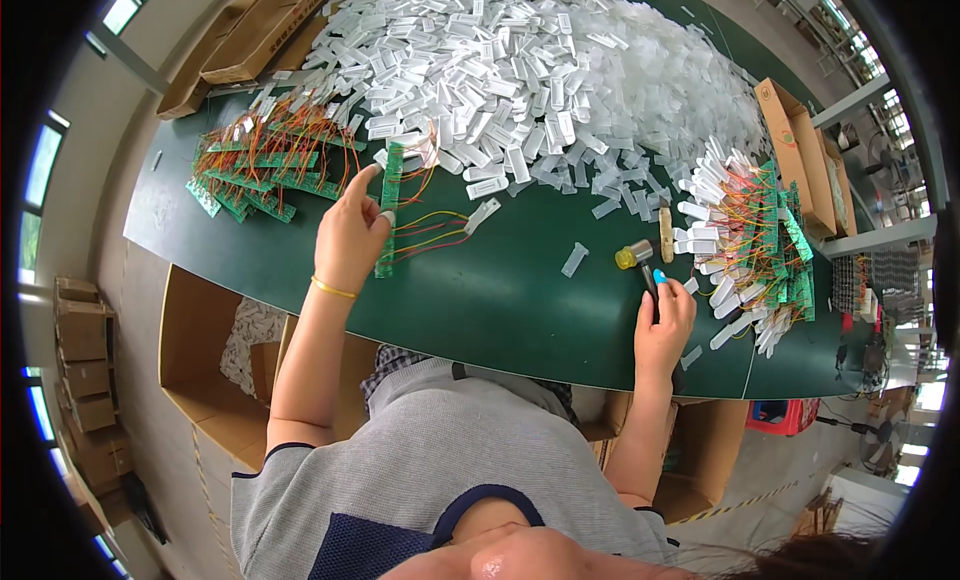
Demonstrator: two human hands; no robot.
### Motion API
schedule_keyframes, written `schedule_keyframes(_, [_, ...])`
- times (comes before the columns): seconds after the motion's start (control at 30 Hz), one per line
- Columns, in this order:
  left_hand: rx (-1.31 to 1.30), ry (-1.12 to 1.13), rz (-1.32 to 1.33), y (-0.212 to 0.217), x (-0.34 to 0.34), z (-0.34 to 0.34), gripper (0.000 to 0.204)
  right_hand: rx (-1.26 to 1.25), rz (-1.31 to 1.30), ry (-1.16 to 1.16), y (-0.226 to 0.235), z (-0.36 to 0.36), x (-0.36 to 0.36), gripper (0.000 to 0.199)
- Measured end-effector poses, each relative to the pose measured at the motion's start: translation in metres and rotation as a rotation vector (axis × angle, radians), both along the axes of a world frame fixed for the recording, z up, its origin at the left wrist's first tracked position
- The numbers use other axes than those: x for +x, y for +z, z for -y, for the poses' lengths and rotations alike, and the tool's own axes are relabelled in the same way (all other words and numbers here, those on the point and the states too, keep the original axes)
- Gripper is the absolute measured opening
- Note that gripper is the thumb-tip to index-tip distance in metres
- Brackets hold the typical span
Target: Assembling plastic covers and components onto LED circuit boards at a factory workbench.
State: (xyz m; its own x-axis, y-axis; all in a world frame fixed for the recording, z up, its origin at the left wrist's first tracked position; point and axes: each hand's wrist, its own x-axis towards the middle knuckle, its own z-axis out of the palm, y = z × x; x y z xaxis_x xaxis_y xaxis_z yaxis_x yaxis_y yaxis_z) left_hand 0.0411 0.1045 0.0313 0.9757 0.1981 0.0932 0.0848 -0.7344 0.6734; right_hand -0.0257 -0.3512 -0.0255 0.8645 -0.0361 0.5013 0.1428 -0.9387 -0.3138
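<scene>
My left hand [350, 235] is closed on a long green circuit board strip [391, 195], held upright over the left part of the table. Red and yellow wires run from the strip to a white plastic housing [482, 217] lying to its right. My right hand [666, 325] grips the dark handle of a small mallet [632, 255] with a yellow face and metal head. Something bright blue [659, 277] shows at a fingertip of that hand. Left of the mallet lies a clear plastic cover [574, 260]; behind it stands a worn tan stick-like piece [666, 232].
A large heap of white housings [480, 70] and clear covers [680, 90] fills the back. Wired green boards are piled at left [265, 165] and, with housings attached, at right [775, 230]. Cardboard trays [265, 35] and boxes [795, 150] edge the green table [480, 320].
</scene>
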Motion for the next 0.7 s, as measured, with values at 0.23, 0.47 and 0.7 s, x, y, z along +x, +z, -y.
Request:
schedule_keyframes(0.23, [-0.260,-0.061,0.051,0.075,-0.036,-0.019,0.077,0.050,-0.091,0.400,0.028,-0.072,0.052,0.046])
schedule_keyframes(0.47, [-0.678,-0.179,0.072,0.075,-0.062,-0.053,0.072,0.051,-0.034,0.810,0.019,-0.225,0.167,0.062])
schedule_keyframes(0.7, [-0.871,-0.117,-0.142,0.022,-0.052,-0.048,0.069,-0.136,0.064,0.835,-0.024,-0.330,0.249,0.051])
